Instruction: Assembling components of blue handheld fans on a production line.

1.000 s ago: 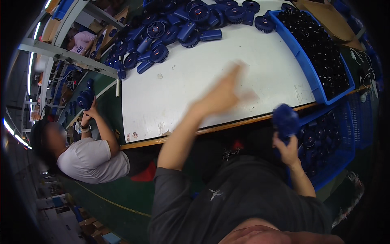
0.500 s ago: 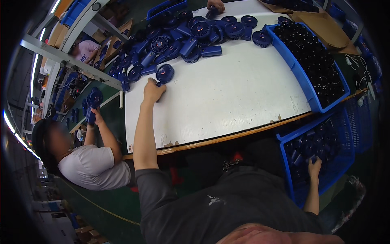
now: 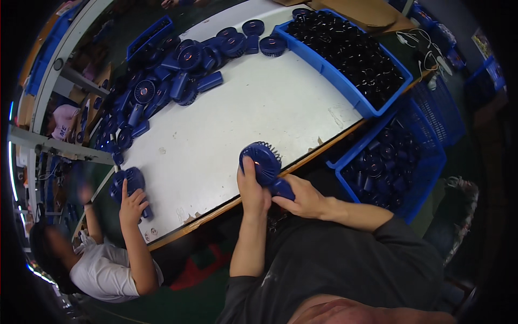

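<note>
A dark blue handheld fan is held before me at the table's near edge, its round caged head tilted up. My left hand is closed on the fan's head, the thumb lying over the cage. My right hand is wrapped around the handle at the lower right. Farther off, a heap of similar blue fans lies along the far left of the white table.
A blue tray full of small black parts stands at the table's right. Below it, a blue crate holds more dark blue pieces. At left, a co-worker's hand touches blue fans. Cardboard lies behind the tray.
My left hand has come back from the heap to the near edge with a fan. My right hand has left the crate and now grips the handle. The view has shifted; the co-worker's hands moved apart.
</note>
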Action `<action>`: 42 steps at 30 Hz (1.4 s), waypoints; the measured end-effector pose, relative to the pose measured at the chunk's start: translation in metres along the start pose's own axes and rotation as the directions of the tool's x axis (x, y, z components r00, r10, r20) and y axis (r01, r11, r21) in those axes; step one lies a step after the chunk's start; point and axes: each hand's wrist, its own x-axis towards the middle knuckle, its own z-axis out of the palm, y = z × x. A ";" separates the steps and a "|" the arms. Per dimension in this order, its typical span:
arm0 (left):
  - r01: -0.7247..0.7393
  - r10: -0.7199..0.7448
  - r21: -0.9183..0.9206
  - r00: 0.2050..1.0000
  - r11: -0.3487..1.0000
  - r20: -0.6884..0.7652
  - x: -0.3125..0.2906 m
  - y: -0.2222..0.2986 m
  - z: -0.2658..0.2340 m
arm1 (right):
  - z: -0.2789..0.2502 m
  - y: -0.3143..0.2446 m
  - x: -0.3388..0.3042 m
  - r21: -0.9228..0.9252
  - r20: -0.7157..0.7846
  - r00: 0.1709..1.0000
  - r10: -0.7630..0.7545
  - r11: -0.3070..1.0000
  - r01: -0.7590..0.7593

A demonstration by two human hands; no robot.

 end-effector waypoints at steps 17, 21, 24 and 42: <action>0.227 -0.089 -0.259 0.886 0.939 0.455 -0.011 0.010 0.002 | -0.283 0.118 0.225 -0.844 -0.487 0.871 0.061 0.222 -0.488; 0.162 -0.060 -0.206 0.901 0.965 0.429 -0.015 0.008 -0.008 | -0.275 0.129 0.234 -0.848 -0.488 0.872 0.041 0.213 -0.485; 0.106 -0.064 -0.094 0.927 0.990 0.369 -0.017 0.009 -0.014 | -0.276 0.121 0.232 -0.858 -0.485 0.870 -0.088 0.238 -0.455; -0.151 0.116 0.384 0.987 0.911 0.115 0.000 0.003 0.022 | -0.140 0.059 0.145 -0.690 -0.120 0.962 -0.243 0.718 0.095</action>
